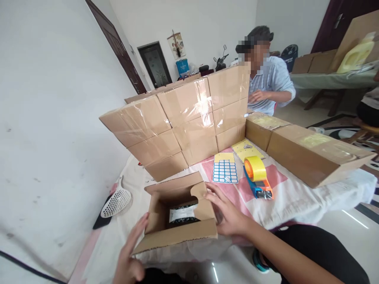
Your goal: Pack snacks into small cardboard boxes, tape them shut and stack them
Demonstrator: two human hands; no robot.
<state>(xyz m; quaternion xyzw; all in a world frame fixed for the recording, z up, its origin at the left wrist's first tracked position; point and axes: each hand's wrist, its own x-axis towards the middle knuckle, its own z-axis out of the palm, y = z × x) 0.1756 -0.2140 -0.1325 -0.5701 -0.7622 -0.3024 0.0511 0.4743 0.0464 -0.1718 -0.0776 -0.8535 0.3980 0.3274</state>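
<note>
An open cardboard box (177, 233) sits at the table's near edge, its flaps raised. Inside it lies a dark patterned item with a white label (181, 213); its kind I cannot make out. My right hand (226, 211) grips the box's right end, with fingers over the flap edge and the thumb lower down. Against the left end rests my left hand (132, 248), fingers stretched out and the thumb apart. To the right of the box are a tape dispenser (258, 188) with a roll of yellow tape (255, 169) and a sheet of blue-bordered labels (225, 169).
Stacked taped boxes (192, 118) form a wall behind the open box. More closed boxes (310, 152) line the table's right side. A white perforated scoop (117, 202) lies on a black object at left. Across the table sits another person (271, 79).
</note>
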